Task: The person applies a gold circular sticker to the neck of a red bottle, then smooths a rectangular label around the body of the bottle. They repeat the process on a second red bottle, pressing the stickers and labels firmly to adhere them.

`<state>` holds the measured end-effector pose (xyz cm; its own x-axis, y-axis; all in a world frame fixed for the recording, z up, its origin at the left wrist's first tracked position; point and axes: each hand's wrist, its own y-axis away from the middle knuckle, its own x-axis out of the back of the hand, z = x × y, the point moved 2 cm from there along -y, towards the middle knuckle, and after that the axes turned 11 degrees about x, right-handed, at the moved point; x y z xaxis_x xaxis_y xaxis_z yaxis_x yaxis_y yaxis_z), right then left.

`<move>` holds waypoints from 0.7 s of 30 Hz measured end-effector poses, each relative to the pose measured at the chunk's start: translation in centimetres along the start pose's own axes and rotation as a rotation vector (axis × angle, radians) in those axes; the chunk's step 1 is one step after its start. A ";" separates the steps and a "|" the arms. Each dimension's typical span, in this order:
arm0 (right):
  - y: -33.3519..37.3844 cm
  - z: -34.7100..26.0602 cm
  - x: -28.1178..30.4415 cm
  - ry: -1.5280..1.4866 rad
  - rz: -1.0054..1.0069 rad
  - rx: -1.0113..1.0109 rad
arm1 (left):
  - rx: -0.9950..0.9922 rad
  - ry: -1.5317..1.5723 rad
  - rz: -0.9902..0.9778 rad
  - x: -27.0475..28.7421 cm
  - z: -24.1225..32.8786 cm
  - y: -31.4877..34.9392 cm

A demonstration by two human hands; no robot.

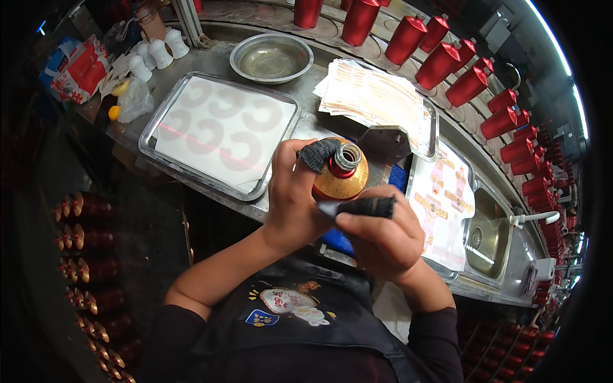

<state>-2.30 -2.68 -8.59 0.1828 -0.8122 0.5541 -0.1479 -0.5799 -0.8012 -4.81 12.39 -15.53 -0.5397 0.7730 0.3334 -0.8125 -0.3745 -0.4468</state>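
We count two hands, one bottle between them. Left hand (290, 201) is wrapped around the left side of a red bottle (343, 185) with a gold patterned shoulder, index finger bent beside the open threaded neck. Right hand (386, 239) is curled at the bottle's near right; a blurred grey tip (327, 207) shows by its thumb, and we cannot tell whether it grips anything. Two black finger sleeves (367, 207), one per hand. Bottle is at the near edge of the tabletop (211, 39), mid-scene.

Left: one metal tray (148, 137), white sheet inside, six grey C-shapes on it. Far middle: one metal bowl (271, 59). Far right of the bottle: one paper stack (370, 96), orange-brown print, sheets too overlapped to count. Right: one sheet of labels (418, 246), at least three, gold and pink, print too small for us to read. Beyond it, one sink (488, 226), one white tap (533, 218).

Far left: four white pots (161, 54), one red-and-white package (82, 71) with lettering. Far side: a row of red bottles (361, 22), over ten. Apron (281, 341): cartoon print, lettering, blue patch.
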 end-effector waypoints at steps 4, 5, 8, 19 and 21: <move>-0.2 0.1 -0.2 0.112 -0.023 -0.026 | 0.147 0.102 -0.030 -0.4 -0.6 0.4; -0.3 0.0 -0.2 0.084 -0.070 0.030 | 0.166 0.151 -0.030 -0.6 -0.8 0.5; -0.4 0.0 -0.4 0.155 0.017 -0.040 | 0.049 -0.030 0.062 -1.0 -0.9 0.6; 0.3 0.6 0.4 0.200 0.062 -0.157 | 0.273 0.423 -0.709 2.2 -2.8 -3.5; 0.4 0.6 0.2 0.162 0.106 -0.185 | 0.188 0.328 -0.682 2.3 -2.6 -3.5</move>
<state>-1.73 -2.99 -8.94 0.0005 -0.8601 0.5102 -0.3360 -0.4807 -0.8100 -2.66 16.80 -15.32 0.1619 0.9647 0.2079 -0.9809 0.1803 -0.0729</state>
